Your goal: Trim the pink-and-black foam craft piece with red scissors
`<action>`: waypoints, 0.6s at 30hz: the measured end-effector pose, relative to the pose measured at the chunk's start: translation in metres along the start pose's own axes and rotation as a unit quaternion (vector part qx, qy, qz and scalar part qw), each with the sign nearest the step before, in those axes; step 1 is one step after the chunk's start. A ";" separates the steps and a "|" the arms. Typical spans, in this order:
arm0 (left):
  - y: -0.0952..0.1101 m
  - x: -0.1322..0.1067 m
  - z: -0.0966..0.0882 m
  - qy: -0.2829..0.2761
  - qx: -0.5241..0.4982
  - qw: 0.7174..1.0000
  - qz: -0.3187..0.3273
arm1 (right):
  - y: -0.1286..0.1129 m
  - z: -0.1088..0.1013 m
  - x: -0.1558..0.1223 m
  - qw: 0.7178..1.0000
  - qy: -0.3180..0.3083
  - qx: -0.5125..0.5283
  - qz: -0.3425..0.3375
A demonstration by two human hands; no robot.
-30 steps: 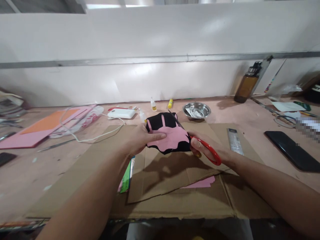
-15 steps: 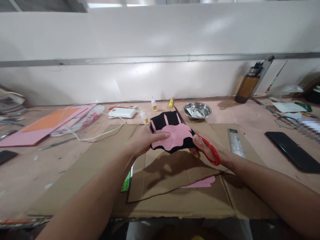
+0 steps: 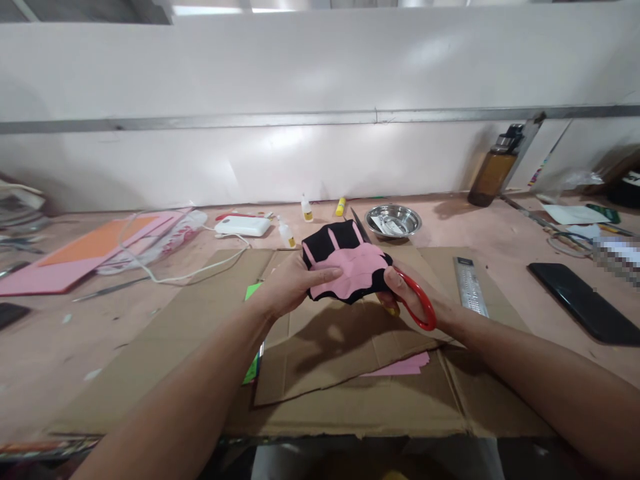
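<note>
A black piece with a pink scalloped shape and pink strips (image 3: pixel 345 267) is raised above the cardboard (image 3: pixel 340 347). My left hand (image 3: pixel 295 283) grips its left side, thumb pressed on the pink surface. On the right, my right hand (image 3: pixel 405 290) pinches the piece's edge with the thumb and also holds red-handled scissors (image 3: pixel 425 310). The scissor blade rises behind the piece, its tip showing above the upper right corner. The fingers under the piece are mostly hidden, and its exact material I cannot make out.
Behind the piece stand small glue bottles (image 3: pixel 307 210), a yellow stick (image 3: pixel 341 206) and a metal bowl (image 3: pixel 393 221). A metal ruler (image 3: pixel 471 287) and a black phone (image 3: pixel 583 303) lie right. Pink and orange sheets (image 3: pixel 100 243) and a white cable (image 3: pixel 200 272) lie left.
The black and pink piece has shifted very slightly and tilted a little between my hands. Both hands keep their hold, and the scissors stay in my right hand.
</note>
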State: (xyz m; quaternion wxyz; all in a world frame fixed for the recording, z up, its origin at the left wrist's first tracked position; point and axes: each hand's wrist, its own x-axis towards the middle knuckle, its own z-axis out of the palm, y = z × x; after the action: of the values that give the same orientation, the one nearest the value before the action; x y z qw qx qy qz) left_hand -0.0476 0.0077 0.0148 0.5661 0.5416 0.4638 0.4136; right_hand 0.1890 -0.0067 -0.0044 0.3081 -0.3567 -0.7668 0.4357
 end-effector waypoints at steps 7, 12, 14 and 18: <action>-0.002 0.002 -0.003 -0.006 0.028 0.999 0.021 | -0.003 0.003 0.000 0.999 0.017 0.043 0.006; -0.004 0.003 -0.005 0.003 0.061 0.998 0.025 | -0.007 0.004 0.001 0.998 0.024 0.053 -0.001; -0.003 0.002 -0.005 0.001 0.064 0.998 0.026 | -0.007 0.004 0.001 0.998 0.022 0.057 0.002; -0.002 0.001 -0.004 -0.005 0.051 0.999 0.018 | -0.003 0.004 0.000 0.998 0.022 0.061 0.008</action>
State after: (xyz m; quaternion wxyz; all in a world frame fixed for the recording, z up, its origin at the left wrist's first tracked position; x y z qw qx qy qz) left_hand -0.0509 0.0093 0.0133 0.5324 0.5805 0.4714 0.3966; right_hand 0.1850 -0.0100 -0.0033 0.3428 -0.3530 -0.7288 0.4762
